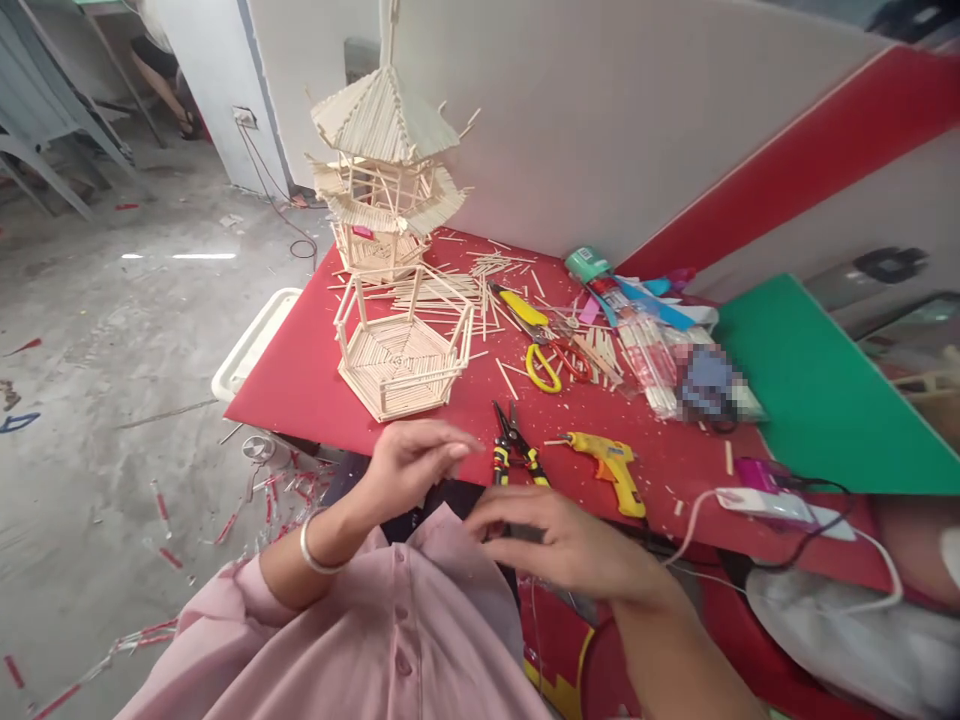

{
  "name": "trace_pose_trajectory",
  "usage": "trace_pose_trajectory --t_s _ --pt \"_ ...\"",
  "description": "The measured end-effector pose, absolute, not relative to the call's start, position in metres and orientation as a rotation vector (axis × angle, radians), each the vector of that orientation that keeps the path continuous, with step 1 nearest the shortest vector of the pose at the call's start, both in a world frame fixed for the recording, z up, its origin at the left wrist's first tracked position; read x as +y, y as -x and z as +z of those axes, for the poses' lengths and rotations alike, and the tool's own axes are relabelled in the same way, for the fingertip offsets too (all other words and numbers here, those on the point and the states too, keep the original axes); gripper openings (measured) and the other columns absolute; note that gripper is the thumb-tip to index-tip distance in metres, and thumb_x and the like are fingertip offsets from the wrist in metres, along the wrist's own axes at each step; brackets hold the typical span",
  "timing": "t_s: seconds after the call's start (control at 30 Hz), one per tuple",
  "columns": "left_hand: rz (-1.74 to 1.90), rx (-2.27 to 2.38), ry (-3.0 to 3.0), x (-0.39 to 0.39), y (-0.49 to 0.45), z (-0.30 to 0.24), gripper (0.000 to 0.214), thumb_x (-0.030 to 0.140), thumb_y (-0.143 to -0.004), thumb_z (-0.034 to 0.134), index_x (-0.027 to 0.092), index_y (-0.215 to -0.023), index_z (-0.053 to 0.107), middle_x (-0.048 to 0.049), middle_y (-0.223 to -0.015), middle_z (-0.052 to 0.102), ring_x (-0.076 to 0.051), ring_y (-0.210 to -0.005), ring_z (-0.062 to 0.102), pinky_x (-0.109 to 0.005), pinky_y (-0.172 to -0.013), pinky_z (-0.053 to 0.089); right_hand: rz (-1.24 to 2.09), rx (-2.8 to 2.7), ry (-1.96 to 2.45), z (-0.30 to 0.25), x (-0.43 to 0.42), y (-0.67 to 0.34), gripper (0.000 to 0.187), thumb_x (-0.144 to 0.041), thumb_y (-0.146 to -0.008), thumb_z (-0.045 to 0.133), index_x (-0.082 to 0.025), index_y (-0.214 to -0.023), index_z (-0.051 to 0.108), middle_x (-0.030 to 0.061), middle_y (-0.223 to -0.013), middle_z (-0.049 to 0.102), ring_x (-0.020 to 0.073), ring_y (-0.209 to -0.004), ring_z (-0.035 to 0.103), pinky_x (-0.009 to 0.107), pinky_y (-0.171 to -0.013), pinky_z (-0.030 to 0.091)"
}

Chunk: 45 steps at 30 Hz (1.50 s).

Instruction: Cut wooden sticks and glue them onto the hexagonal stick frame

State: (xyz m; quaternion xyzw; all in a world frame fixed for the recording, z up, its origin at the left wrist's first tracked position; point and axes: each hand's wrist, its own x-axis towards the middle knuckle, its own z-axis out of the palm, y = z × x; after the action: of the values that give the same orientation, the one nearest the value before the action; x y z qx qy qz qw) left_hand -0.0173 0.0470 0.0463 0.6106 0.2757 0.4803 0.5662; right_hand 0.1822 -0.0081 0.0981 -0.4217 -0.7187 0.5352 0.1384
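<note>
My left hand [411, 462] hovers at the near edge of the red table [300, 370], fingers curled and blurred; I cannot tell what it holds. My right hand [559, 545] lies low below the edge over a dark object in my lap, fingers stretched leftward. Just beyond my hands lie black-and-yellow pliers [514, 455] and a yellow glue gun [611, 468]. A hexagonal stick tray [397, 355] sits ahead of the left hand, and a tall stick pagoda [384, 170] stands behind it.
Loose sticks, yellow-handled scissors [546, 362] and a yellow cutter [521, 308] litter the tabletop. Packs of sticks [649, 350] lie to the right near a green board [817, 390]. A white power strip [780, 505] with cables sits at the right. A white tray [251, 345] hangs off the left.
</note>
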Motion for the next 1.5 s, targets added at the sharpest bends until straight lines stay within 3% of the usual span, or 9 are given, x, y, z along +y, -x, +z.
trace_pose_trajectory --t_s 0.23,0.37,0.5,0.67,0.87,1.1,1.2,1.33,1.5 --pt "1.236 0.536 -2.093 0.014 0.026 0.000 0.017 0.017 -0.093 0.059 0.014 -0.096 0.075 -0.0086 -0.073 0.074 -0.014 -0.061 0.068 -0.022 -0.057 0.054 0.201 -1.536 2.484 0.061 -0.029 -0.279 0.041 -0.031 -0.091 0.045 -0.017 -0.124 0.065 0.0175 -0.119 0.067 0.0313 -0.111 0.064 0.045 -0.091 0.052" --pt "1.243 0.533 -2.125 0.007 0.019 -0.007 0.014 0.021 -0.092 0.063 0.014 -0.093 0.075 -0.0073 -0.070 0.074 -0.014 -0.059 0.067 -0.022 -0.056 0.054 0.132 -1.429 3.017 0.030 -0.025 -0.297 0.046 -0.033 -0.086 0.047 -0.012 -0.123 0.065 0.0239 -0.112 0.068 0.0369 -0.099 0.067 0.047 -0.075 0.053" --pt "1.278 0.586 -2.132 0.008 0.018 -0.005 0.014 0.023 -0.092 0.063 0.015 -0.093 0.075 -0.0076 -0.074 0.075 -0.014 -0.063 0.070 -0.022 -0.059 0.055 0.195 -1.431 2.865 0.034 -0.023 -0.302 0.039 -0.035 -0.084 0.044 -0.012 -0.103 0.069 0.0193 -0.093 0.071 0.0309 -0.085 0.068 0.038 -0.069 0.050" --pt "1.223 0.600 -2.161 0.005 0.015 -0.010 0.017 0.024 -0.094 0.060 0.015 -0.094 0.075 -0.0075 -0.074 0.075 -0.014 -0.065 0.070 -0.022 -0.060 0.055 0.380 -1.482 2.175 0.066 -0.023 -0.257 0.047 -0.052 -0.088 0.048 -0.018 -0.116 0.062 0.0030 -0.066 0.067 0.0194 -0.056 0.060 0.027 -0.057 0.046" --pt "1.181 0.574 -2.206 0.000 0.018 -0.001 0.020 0.025 -0.096 0.057 0.016 -0.093 0.075 -0.0061 -0.072 0.071 -0.013 -0.063 0.065 -0.023 -0.060 0.051 -0.061 -1.727 2.039 0.071 0.017 -0.215 0.049 -0.039 -0.090 0.043 -0.012 -0.128 0.059 0.0183 -0.103 0.072 0.0261 -0.080 0.067 0.032 -0.066 0.047" --pt "1.029 0.683 -2.270 0.001 0.042 0.005 0.046 0.056 -0.082 0.067 0.017 -0.059 0.068 -0.0089 -0.080 0.062 -0.015 -0.067 0.055 -0.027 -0.059 0.045 0.083 -1.257 2.784 0.036 0.001 -0.308 0.053 -0.039 -0.087 0.039 -0.003 -0.116 0.065 0.0247 -0.096 0.069 0.0364 -0.090 0.066 0.042 -0.073 0.049" --pt "1.133 0.761 -2.189 0.011 0.054 -0.003 0.037 0.041 -0.090 0.063 0.016 -0.064 0.070 -0.0131 -0.097 0.068 -0.016 -0.073 0.060 -0.029 -0.069 0.051 0.296 -1.278 2.858 0.020 -0.019 -0.325 0.053 -0.040 -0.087 0.038 -0.004 -0.111 0.068 0.0243 -0.095 0.069 0.0379 -0.095 0.064 0.044 -0.076 0.050" --pt "1.157 0.880 -2.119 0.024 0.071 -0.011 0.021 0.022 -0.095 0.057 0.017 -0.088 0.076 -0.0109 -0.090 0.072 -0.014 -0.070 0.068 -0.023 -0.064 0.055 -0.137 -1.329 2.693 0.024 -0.035 -0.300 0.061 -0.045 -0.090 0.038 -0.002 -0.125 0.062 0.0289 -0.111 0.064 0.0439 -0.111 0.058 0.054 -0.087 0.047" --pt "1.226 0.896 -1.945 0.020 0.072 -0.009 0.010 0.024 -0.087 0.070 0.019 -0.086 0.078 -0.0052 -0.071 0.076 -0.014 -0.059 0.071 -0.019 -0.056 0.056 0.227 -1.556 1.963 0.053 -0.035 -0.196 0.051 -0.050 -0.091 0.053 -0.019 -0.131 0.059 0.0148 -0.113 0.067 0.0237 -0.086 0.065 0.036 -0.077 0.053"
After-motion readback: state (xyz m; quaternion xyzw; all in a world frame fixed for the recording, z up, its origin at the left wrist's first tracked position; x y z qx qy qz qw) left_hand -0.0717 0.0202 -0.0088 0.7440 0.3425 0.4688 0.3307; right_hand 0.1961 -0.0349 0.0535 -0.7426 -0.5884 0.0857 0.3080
